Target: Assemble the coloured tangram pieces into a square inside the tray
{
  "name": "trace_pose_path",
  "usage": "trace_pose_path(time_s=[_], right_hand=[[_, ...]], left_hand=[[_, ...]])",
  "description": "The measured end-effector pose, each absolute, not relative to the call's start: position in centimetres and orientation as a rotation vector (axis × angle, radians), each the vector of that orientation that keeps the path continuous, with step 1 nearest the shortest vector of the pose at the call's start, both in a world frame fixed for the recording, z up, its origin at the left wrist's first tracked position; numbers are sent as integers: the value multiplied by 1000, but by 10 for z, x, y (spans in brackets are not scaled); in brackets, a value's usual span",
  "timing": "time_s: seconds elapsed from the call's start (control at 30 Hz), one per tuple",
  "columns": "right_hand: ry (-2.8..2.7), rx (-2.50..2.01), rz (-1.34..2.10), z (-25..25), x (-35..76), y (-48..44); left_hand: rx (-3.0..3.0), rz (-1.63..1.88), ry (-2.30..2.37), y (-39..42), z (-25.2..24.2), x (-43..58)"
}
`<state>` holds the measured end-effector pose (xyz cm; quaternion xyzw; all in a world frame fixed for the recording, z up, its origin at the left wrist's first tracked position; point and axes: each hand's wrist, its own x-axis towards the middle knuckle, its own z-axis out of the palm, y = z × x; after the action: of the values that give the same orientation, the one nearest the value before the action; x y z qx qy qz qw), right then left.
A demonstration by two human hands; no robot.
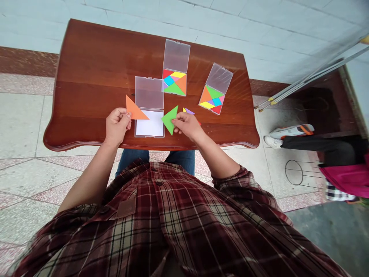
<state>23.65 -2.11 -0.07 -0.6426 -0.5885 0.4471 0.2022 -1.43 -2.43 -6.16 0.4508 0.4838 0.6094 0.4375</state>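
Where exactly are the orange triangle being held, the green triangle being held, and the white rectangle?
Orange triangle (135,112): head view, middle of its flat face.
Green triangle (169,118): head view, middle of its flat face.
White rectangle (149,125): head view, middle of its bare surface.

Reddish-brown wooden table (95,73), far edge toward a pale tiled wall (121,15); brown marbled skirting (25,59) beyond the left edge. Floor (20,119): pale speckled tiles, pinkish bands (17,84). Sheen on tabletop.
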Motion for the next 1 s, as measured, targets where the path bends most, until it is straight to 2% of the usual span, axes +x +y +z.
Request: trace_pose_path(time_s=[0.13,0.4,0.5,0.7,0.83,1.0], right_hand=[[-1362,-1711,1506,-13,205,-13],[-1532,-1769,1505,-17,202,-14],[-1716,-1841,1393,-9,207,-18],[-2340,-1644,809,3,199,-8],[-2729,-1405,769,1,189,8],[-2922,-1376,750,-1,190,19]], left_hand=[[1151,1492,1203,-25,-62,-15],[1133,1432,1290,-27,-57,-13],[1137,1429,1303,-27,-57,-13],[1152,1418,1320,-27,-57,-14],[1153,1435,1318,-26,-56,-14],[1157,1425,1320,-27,-56,-13]])
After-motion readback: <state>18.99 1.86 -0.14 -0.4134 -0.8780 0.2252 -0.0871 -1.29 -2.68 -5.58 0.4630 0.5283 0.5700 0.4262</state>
